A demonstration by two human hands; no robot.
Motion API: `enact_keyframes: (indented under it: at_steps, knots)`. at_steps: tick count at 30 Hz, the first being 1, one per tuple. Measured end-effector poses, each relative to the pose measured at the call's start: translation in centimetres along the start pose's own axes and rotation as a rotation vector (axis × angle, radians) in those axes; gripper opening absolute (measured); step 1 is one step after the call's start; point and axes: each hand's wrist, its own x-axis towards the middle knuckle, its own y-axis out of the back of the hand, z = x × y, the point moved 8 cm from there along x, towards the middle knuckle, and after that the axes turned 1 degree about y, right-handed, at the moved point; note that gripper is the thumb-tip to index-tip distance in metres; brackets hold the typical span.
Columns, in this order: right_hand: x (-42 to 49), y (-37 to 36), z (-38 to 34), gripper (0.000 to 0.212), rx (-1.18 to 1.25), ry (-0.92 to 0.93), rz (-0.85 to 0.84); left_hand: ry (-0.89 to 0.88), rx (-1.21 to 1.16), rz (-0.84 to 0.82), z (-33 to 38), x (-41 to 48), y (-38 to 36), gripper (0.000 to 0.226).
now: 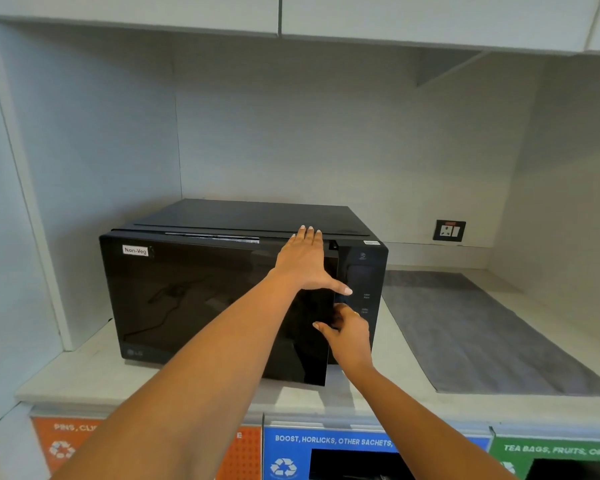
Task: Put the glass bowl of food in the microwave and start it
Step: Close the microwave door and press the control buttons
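Black and glossy, the microwave [222, 299] stands on the pale counter [84, 375], and you have both hands at its front. Your left hand [303, 258] lies flat near the top right corner of the door [205, 306], fingers straight and close together with their tips over the top edge, the thumb spread out toward the control panel [361, 289]; it clamps on nothing. Your right hand [349, 332] is at the free right edge of the door, fingers curled toward that edge, but whether they really hold it I cannot tell. The door stands slightly ajar on that side. The glass bowl of food is not visible anywhere: not on the counter, not on the grey mat [482, 334] to the right, and the dark door glass hides the inside. So I cannot say if the bowl is already inside. If it is, you only need to shut the door and press start; if not, almost all the task is left. The display appears dark, so I judge the heating not yet started.
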Motion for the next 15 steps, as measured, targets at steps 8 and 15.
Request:
enact_keyframes:
  at_steps: [8, 15]
  knots:
    - [1.1, 0.0, 0.6, 0.032, -0.03, 0.0, 0.042, -0.003, 0.022, 0.006, -0.3, 1.0, -0.5, 0.125]
    - [2.2, -0.1, 1.1, 0.028, -0.048, 0.0, 0.05, 0.006, 0.032, 0.044, -0.5, 1.9, -0.7, 0.116]
